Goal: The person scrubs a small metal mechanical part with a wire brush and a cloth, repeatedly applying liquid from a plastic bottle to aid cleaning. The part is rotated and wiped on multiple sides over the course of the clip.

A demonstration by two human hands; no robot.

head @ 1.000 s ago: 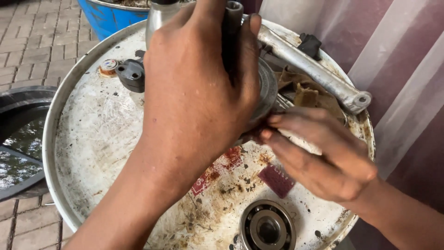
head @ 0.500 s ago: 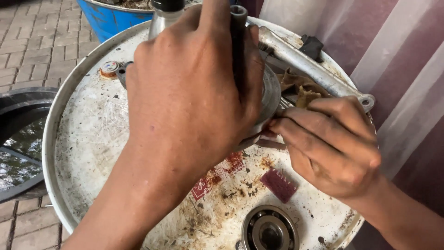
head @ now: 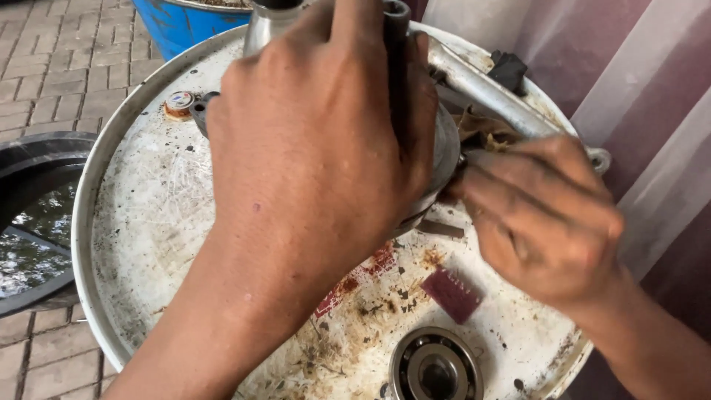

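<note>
Head view, the only one. Left hand (head: 318, 141) is spread palm-down over a round grey metal housing part (head: 444, 152), fingers wrapped over its top and clamped on it; a dark rod-like piece (head: 395, 67) runs between the fingers, whether a tool or part of the assembly I cannot tell. The housing sits on the lid of a dirty white steel drum (head: 141, 215), toward the far side.

Right hand (head: 544, 215) is curled into a closed grip at the housing's right edge, fingertips pressed where the edge meets a long silver metal arm (head: 489, 92). What it pinches is hidden under the fingers; cannot tell.

Progress, as a judgement: work on the housing looks mid-way. Both hands are engaged at the part, nothing is visibly freed or seated, and loose parts lie unused on the lid. How much remains can't be read, since the hands cover the joint.

Around: a round steel ball bearing (head: 435, 367) at the near rim, a small dark red rectangular pad (head: 452, 295) just beyond it, a small red-and-white round cap (head: 178, 103) at the left far side. A blue plastic tub (head: 181, 22) behind the drum, a black basin with water (head: 33, 215) at left, brick paving (head: 59, 67) below.
</note>
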